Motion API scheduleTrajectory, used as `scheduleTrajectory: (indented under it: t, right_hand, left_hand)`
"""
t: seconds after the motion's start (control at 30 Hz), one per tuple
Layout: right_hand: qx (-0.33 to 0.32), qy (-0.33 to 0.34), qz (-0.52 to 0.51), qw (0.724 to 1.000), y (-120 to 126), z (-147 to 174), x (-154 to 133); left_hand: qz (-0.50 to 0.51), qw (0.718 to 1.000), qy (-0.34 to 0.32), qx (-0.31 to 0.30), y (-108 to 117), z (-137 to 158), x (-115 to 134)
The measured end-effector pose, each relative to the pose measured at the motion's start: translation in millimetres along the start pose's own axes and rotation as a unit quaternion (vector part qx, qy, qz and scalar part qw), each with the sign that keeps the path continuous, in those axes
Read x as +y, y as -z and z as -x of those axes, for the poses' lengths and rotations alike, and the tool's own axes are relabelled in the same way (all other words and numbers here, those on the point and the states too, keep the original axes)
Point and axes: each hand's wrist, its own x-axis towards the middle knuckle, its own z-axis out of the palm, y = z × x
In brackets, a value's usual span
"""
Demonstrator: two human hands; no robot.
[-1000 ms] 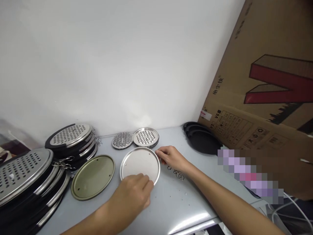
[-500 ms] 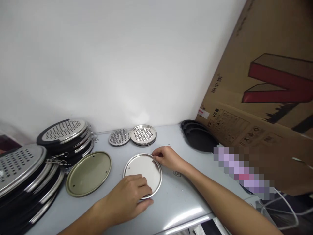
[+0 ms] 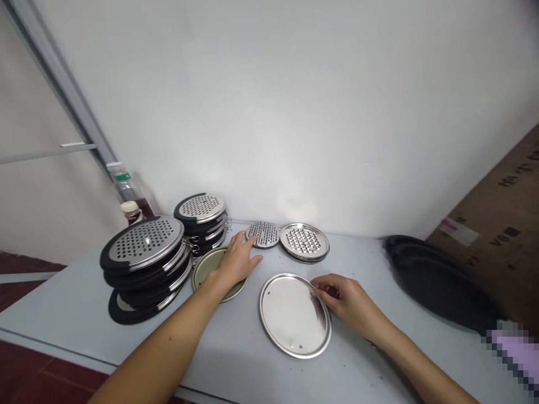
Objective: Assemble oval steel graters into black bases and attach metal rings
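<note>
A round silver metal plate with a raised rim and small holes lies on the table. My right hand pinches its upper right rim between thumb and fingers. My left hand hovers over an olive-green round plate, partly hiding it. Its thumb is spread and its fingers reach to the left edge of a round grater disc; whether they touch it I cannot tell. Beside that disc, a rimmed silver plate with a grater disc rests on a small pile.
Two stacks of black-edged round graters with small chains stand at the left. Behind them are bottles. Black curved pieces and a cardboard box occupy the right, against the white wall.
My left hand has left the silver plate and moved up and left toward the grater disc. My right hand stays at the plate's rim. The view has swung left.
</note>
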Motion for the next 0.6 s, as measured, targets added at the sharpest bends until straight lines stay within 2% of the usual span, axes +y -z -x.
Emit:
scheduleTrajectory:
  t: [0.17, 0.33, 0.6]
  right_hand:
    - [-0.006, -0.002, -0.003, 1.000, -1, 0, -2]
    - [0.005, -0.001, 0.001, 1.000, -1, -1, -1]
    - [0.004, 0.001, 0.001, 1.000, 0, -1, 0]
  left_hand:
    - [0.005, 1.000, 0.011, -0.028, -3, -18, 1]
    - [0.003, 0.999, 0.031, -0.030, -7, -37, 0]
    - [0.012, 0.999, 0.051, -0.012, -16, -43, -4]
